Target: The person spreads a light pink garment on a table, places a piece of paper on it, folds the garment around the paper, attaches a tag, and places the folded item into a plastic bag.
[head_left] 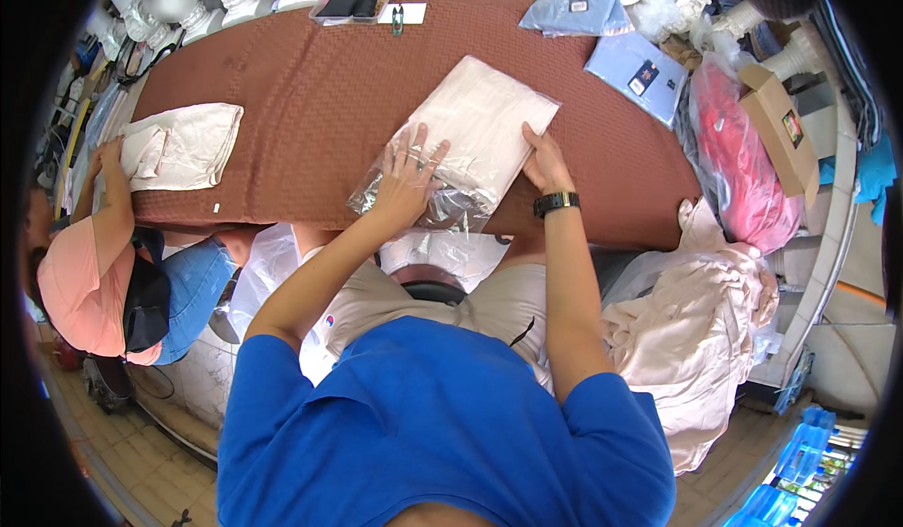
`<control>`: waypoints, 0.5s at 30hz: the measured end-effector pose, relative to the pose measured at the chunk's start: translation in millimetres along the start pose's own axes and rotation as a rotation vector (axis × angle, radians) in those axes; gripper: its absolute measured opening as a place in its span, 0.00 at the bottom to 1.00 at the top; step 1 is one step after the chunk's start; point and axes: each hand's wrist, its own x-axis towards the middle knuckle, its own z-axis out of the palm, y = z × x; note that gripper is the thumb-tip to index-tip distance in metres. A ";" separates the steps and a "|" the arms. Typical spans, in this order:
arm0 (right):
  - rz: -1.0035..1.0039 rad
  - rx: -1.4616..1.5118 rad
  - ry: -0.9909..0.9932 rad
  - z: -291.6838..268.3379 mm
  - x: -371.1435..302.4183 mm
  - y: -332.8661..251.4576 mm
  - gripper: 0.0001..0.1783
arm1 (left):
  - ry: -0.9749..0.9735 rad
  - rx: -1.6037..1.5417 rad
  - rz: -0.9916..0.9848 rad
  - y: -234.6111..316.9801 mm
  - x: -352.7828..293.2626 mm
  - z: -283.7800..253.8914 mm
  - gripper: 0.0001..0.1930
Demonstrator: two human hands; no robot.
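A folded cream garment (484, 118) lies inside a clear plastic bag (458, 209) on the brown-covered table, tilted a little, with its loose crinkled end toward me. My left hand (410, 181) rests flat on the bag's near left part, fingers spread. At the right edge, my right hand (547, 162) pinches the bagged garment, the thumb on top and the other fingers partly hidden; a dark watch is on that wrist.
A co-worker (94, 273) at the left handles a folded cream cloth (183, 146). Packed blue shirts (642, 78) lie at the far right. Beside them are a red-filled plastic bag (738, 156) and a cardboard box (781, 132). Loose cream fabric (691, 330) is heaped at my right.
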 end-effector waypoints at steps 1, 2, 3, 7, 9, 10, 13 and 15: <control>-0.024 -0.134 -0.011 -4.9 3.1 2.8 0.25 | 0.037 -0.003 0.007 0.5 -5.9 1.5 0.36; -0.006 -0.135 0.008 -6.2 9.3 -1.5 0.22 | 0.001 0.057 -0.015 3.9 -6.9 1.3 0.36; -0.020 -0.156 0.001 -5.3 16.5 -3.9 0.22 | 0.014 0.043 -0.045 5.9 -6.4 0.7 0.35; -0.134 -0.568 0.096 -3.7 42.2 -13.2 0.23 | 0.035 0.021 -0.140 17.9 -8.8 1.0 0.35; -0.453 -1.054 0.309 18.6 32.6 -15.2 0.26 | 0.014 0.021 -0.174 18.4 -22.2 1.3 0.36; -0.625 -1.219 0.348 32.5 14.5 -15.8 0.28 | -0.014 0.087 -0.161 23.1 -30.7 -6.8 0.36; -0.654 -1.409 0.149 42.2 -53.9 -18.1 0.36 | -0.102 0.060 -0.177 37.4 -58.9 -38.9 0.32; -0.485 -1.405 0.117 55.6 -110.5 -7.3 0.41 | -0.155 -0.048 -0.245 43.1 -60.4 -61.6 0.25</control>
